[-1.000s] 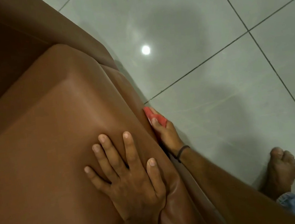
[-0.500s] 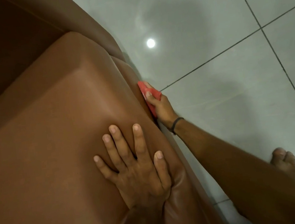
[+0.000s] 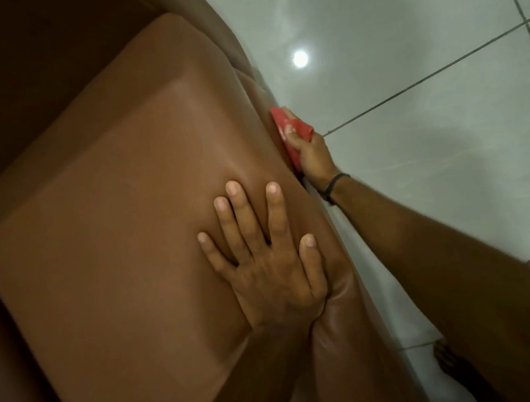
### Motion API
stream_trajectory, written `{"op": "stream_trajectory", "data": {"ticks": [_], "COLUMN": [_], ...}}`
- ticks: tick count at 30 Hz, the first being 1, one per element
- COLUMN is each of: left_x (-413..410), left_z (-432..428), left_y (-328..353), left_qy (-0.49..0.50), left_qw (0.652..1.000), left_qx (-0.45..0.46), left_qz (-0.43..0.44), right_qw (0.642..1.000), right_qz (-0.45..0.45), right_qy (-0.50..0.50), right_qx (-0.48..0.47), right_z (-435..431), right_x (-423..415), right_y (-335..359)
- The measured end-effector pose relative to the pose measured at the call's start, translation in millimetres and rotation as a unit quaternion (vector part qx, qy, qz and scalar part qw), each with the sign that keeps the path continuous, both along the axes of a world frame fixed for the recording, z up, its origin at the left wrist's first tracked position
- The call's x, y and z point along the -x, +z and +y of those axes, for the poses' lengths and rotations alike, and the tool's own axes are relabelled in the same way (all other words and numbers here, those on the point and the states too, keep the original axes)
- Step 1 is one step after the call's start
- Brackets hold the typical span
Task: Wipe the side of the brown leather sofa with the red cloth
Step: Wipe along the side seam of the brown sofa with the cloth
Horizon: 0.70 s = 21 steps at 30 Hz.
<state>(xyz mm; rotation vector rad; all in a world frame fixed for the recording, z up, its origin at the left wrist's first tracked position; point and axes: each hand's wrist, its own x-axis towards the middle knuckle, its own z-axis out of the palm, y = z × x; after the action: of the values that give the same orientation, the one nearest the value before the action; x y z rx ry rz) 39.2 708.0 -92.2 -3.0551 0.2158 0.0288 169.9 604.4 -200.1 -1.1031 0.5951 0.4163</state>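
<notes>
The right hand is pressing a crumpled red cloth against the brown leather sofa's smooth, glossy side, fingers curled over it; the left hand is lying flat, fingers spread, on top.

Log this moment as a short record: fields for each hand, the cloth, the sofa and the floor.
left hand: flat, fingers spread, on top of the sofa arm
right hand: presses the red cloth against the sofa's outer side
red cloth: folded, partly under the fingers
brown leather sofa: smooth, glossy
floor: pale tiles, dark grout lines, a lamp's reflection
wristband: dark, on the right wrist
</notes>
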Motion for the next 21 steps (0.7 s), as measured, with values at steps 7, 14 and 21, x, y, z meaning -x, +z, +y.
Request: {"op": "stream_trajectory", "data": {"ticks": [7, 14, 21], "left_x": [2, 0, 2], "left_z": [2, 1, 3], "left_y": [-4, -6, -10], "left_qy": [-0.005, -0.002, -0.011], "left_qw": [1.000, 1.000, 0.999], "left_qx": [0.006, 0.003, -0.005], "left_qz": [-0.008, -0.023, -0.042], "right_qw": [0.998, 0.999, 0.999], "right_qz": [-0.056, -0.027, -0.044], "right_qy": [0.023, 0.015, 0.014], "right_qx": [0.023, 0.024, 0.028], "right_z": [8, 5, 10], "right_x": [-88, -30, -82], "right_y": [18, 20, 22]}}
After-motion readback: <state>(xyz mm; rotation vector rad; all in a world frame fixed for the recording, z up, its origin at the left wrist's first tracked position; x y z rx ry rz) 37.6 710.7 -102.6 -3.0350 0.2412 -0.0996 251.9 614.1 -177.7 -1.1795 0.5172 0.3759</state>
